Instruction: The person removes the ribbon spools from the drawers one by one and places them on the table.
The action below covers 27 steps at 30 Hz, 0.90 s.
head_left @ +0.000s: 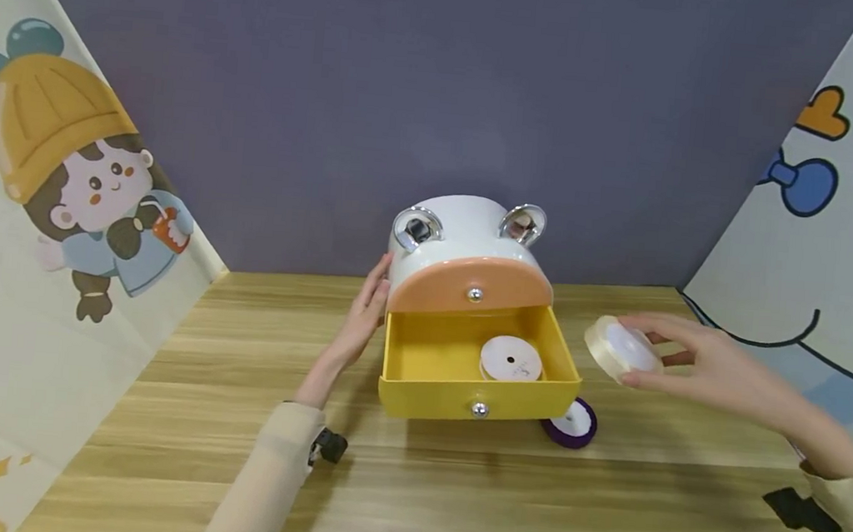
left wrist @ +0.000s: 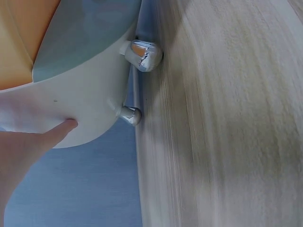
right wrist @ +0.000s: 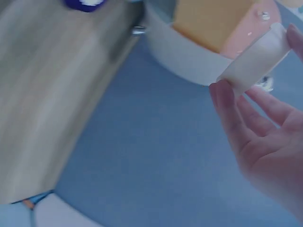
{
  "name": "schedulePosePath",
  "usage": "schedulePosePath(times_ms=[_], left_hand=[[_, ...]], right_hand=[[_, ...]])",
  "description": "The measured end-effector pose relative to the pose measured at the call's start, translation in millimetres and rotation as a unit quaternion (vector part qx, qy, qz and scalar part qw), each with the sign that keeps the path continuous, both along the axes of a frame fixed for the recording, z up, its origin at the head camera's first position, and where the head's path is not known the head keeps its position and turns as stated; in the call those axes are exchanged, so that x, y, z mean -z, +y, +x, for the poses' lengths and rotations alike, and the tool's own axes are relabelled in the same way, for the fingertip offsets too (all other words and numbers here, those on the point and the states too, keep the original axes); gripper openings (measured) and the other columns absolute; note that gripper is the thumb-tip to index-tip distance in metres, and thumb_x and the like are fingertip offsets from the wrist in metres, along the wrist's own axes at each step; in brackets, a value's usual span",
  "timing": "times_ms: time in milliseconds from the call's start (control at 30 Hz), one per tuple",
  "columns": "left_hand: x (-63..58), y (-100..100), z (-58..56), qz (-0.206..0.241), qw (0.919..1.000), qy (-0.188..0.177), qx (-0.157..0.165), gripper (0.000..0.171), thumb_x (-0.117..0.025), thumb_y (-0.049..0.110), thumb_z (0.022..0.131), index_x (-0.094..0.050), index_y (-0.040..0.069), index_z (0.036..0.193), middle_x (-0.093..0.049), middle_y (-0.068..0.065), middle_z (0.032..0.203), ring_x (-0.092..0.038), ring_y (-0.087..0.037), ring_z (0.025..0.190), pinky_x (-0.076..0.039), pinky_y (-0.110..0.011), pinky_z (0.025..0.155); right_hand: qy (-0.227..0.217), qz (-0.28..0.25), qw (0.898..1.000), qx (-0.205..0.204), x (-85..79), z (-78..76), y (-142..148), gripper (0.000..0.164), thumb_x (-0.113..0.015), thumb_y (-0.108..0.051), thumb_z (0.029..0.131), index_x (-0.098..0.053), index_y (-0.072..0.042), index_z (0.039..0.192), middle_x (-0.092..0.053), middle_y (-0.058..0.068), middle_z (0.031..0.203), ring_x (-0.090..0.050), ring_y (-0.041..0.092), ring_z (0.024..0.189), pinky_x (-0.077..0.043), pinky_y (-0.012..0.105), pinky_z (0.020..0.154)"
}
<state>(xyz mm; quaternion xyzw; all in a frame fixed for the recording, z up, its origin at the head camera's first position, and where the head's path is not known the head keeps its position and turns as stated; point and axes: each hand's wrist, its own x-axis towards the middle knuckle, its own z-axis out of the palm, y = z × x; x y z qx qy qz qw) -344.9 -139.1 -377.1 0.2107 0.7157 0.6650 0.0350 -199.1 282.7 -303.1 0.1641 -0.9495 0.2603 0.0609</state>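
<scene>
A white rounded box point(head_left: 459, 231) with an orange upper front and silver ears stands on the table, its yellow drawer point(head_left: 427, 398) pulled out. Inside the drawer lies a ribbon spool with a white face point(head_left: 511, 359). My left hand point(head_left: 364, 315) rests with extended fingers against the box's left side; the left wrist view shows a fingertip touching the white wall. To the right of the drawer, my right hand point(head_left: 697, 362) pinches a cream ribbon spool point(head_left: 619, 348) between thumb and fingers, held above the table. In the right wrist view that spool point(right wrist: 255, 59) appears tilted.
A purple ribbon spool point(head_left: 570, 423) lies on the wooden table point(head_left: 498, 505), partly hidden under the drawer's right front corner. Silver feet point(left wrist: 147, 56) hold the box off the tabletop. A grey-blue panel point(head_left: 317, 124) rises behind, with cartoon-printed panels on both sides.
</scene>
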Motion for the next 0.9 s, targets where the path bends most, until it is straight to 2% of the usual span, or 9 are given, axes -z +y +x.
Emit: schedulePosePath(times_ms=[167,333,500,600,667,733,833,900], left_hand=[[-3.4,0,3.4,-0.001,1.0,-0.001,-0.002,0.053,-0.029,0.026,0.109,-0.015,0.025,0.16,-0.002,-0.002,0.17,-0.014,-0.036,0.154,-0.032,-0.064,0.116],[-2.6,1,3.9,0.0,1.0,-0.004,-0.007,0.053,-0.029,0.027,0.109,-0.016,0.026,0.16,-0.004,0.0,0.17,-0.016,-0.034,0.154,-0.032,-0.061,0.117],[-1.9,4,5.7,0.005,1.0,-0.007,-0.002,0.052,-0.028,0.028,0.109,-0.016,0.027,0.16,-0.004,0.001,0.17,-0.017,-0.034,0.154,-0.032,-0.06,0.118],[9.8,5,-1.5,0.006,1.0,0.0,-0.006,0.051,-0.028,0.034,0.109,-0.018,0.035,0.159,-0.007,0.002,0.169,-0.022,-0.035,0.153,-0.034,-0.062,0.116],[17.4,5,-6.7,0.003,0.9999,0.005,-0.011,0.05,-0.029,0.039,0.109,-0.019,0.04,0.157,-0.01,0.002,0.169,-0.024,-0.035,0.152,-0.035,-0.062,0.115],[24.6,3,-12.2,-0.001,0.9998,0.012,-0.014,0.049,-0.029,0.044,0.108,-0.02,0.044,0.156,-0.012,0.003,0.168,-0.026,-0.033,0.151,-0.037,-0.062,0.114],[23.1,2,-12.5,-0.001,0.9998,0.014,-0.015,0.049,-0.029,0.042,0.108,-0.02,0.043,0.156,-0.013,0.003,0.168,-0.025,-0.032,0.152,-0.037,-0.062,0.114],[21.6,1,-12.6,-0.001,0.9998,0.014,-0.016,0.048,-0.029,0.04,0.109,-0.02,0.043,0.156,-0.013,0.004,0.168,-0.024,-0.03,0.152,-0.037,-0.062,0.114]], right_hand=[[-0.024,-0.015,0.999,0.014,31.1,6.4,22,0.065,-0.083,-0.03,0.081,-0.056,-0.019,0.14,-0.06,0.014,0.133,-0.046,-0.021,0.099,-0.06,0.021,0.071],[-0.039,-0.031,0.999,0.015,64.1,10.6,36,0.063,-0.083,-0.027,0.081,-0.057,-0.012,0.137,-0.059,0.02,0.135,-0.047,-0.02,0.098,-0.059,0.023,0.069],[-0.021,-0.012,0.999,0.023,92.5,16.0,46,0.065,-0.086,-0.03,0.076,-0.061,-0.005,0.131,-0.061,0.024,0.129,-0.048,-0.015,0.097,-0.061,0.027,0.066],[-0.018,-0.004,0.999,0.026,104.8,19.2,52,0.066,-0.087,-0.031,0.075,-0.062,-0.003,0.129,-0.062,0.024,0.127,-0.049,-0.011,0.098,-0.061,0.029,0.066],[-0.021,-0.006,0.999,0.026,110.2,20.8,55,0.065,-0.086,-0.031,0.075,-0.062,-0.001,0.128,-0.062,0.024,0.127,-0.054,-0.003,0.099,-0.061,0.028,0.066],[-0.025,-0.004,0.999,0.025,114.3,21.3,56,0.065,-0.086,-0.031,0.076,-0.062,0.0,0.128,-0.062,0.026,0.127,-0.062,0.012,0.103,-0.06,0.028,0.067],[-0.024,0.011,0.999,0.021,119.8,19.6,56,0.067,-0.085,-0.034,0.077,-0.061,0.002,0.128,-0.062,0.028,0.127,-0.066,0.036,0.103,-0.059,0.027,0.066],[-0.023,0.026,0.999,0.022,124.2,17.9,56,0.068,-0.084,-0.036,0.078,-0.061,0.002,0.128,-0.062,0.028,0.126,-0.066,0.041,0.102,-0.058,0.026,0.066]])
